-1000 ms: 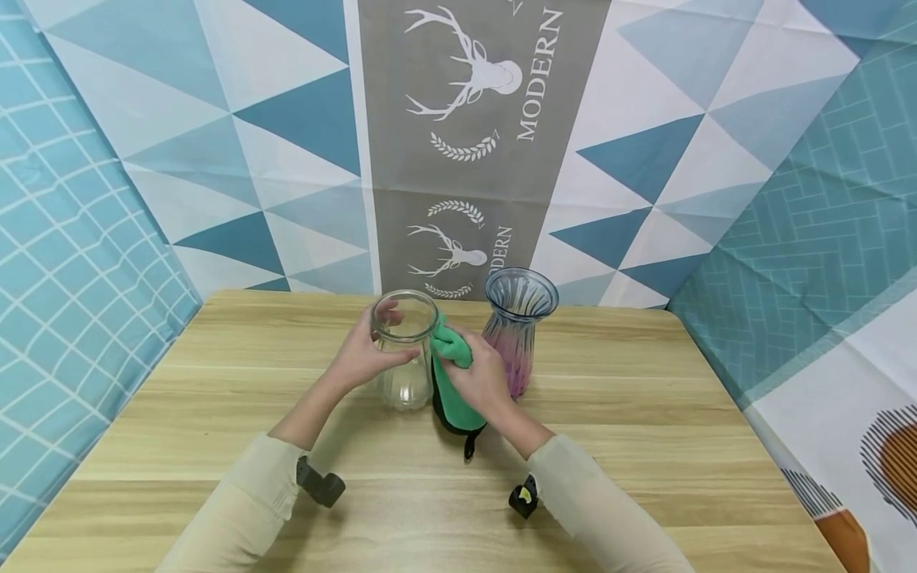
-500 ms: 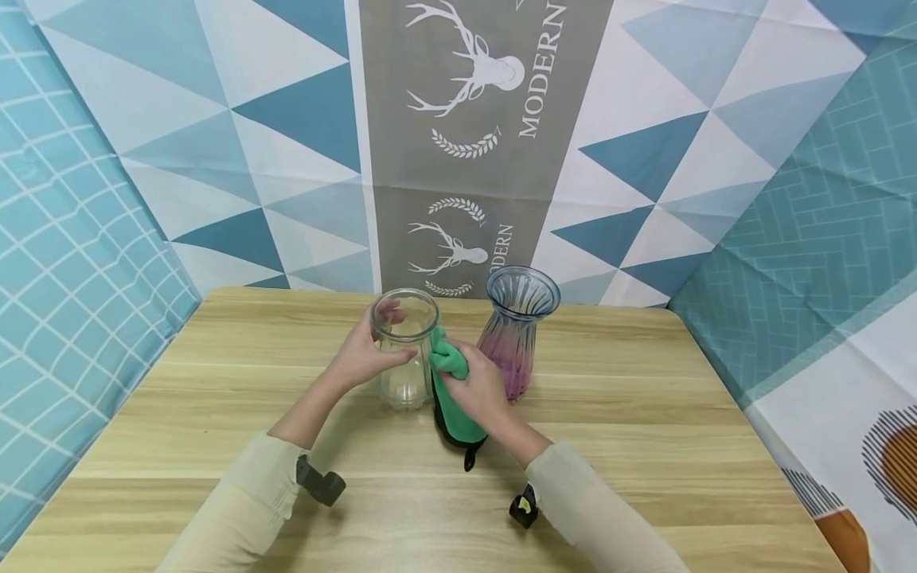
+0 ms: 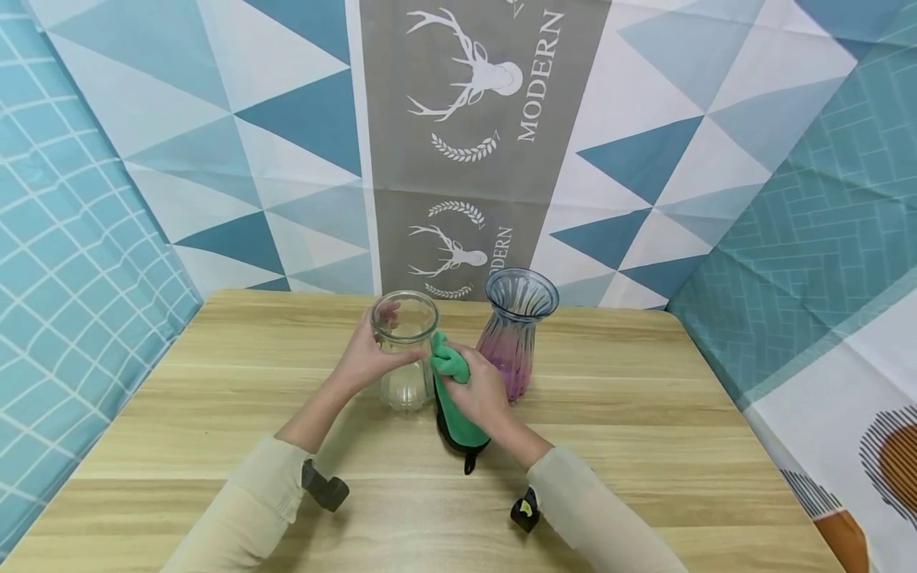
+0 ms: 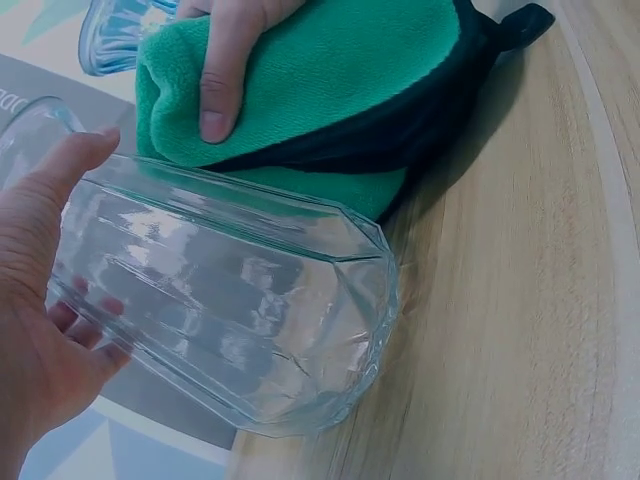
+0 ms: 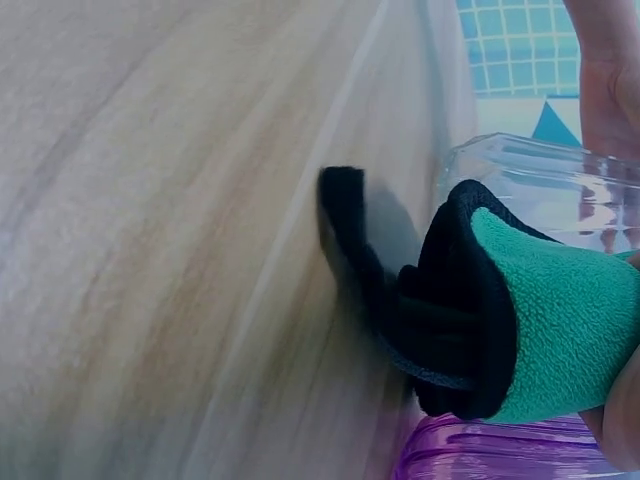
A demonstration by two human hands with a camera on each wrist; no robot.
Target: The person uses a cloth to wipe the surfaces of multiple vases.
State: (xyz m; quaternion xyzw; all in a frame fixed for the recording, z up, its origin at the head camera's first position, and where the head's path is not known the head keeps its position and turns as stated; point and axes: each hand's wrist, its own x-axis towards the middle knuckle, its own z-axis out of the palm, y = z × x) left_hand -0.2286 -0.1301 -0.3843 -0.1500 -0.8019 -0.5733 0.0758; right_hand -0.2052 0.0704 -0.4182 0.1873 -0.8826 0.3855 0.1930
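Observation:
A clear ribbed glass vase [image 3: 404, 386] stands on the wooden table. My left hand [image 3: 361, 362] holds it just below the rim, thumb in front and fingers around the far side. My right hand [image 3: 484, 390] grips a bunched green cleaning cloth [image 3: 458, 422] with black edging and a hanging loop. In the left wrist view the green cloth [image 4: 330, 80] lies right up against the side of the clear vase [image 4: 230, 290], the right thumb [image 4: 222, 90] pressing on it. Some right fingers are hidden by the cloth.
A second glass vase [image 3: 510, 346], blue at its flared top and purple below, stands just behind and right of my right hand. Beyond the table's [image 3: 609, 477] back edge hangs a patterned curtain [image 3: 458, 159]. A black wrist camera [image 3: 325, 487] sits on each forearm.
My right hand and the cloth have shifted slightly down along the vase's right side. My left hand keeps its hold, and both vases stand where they were.

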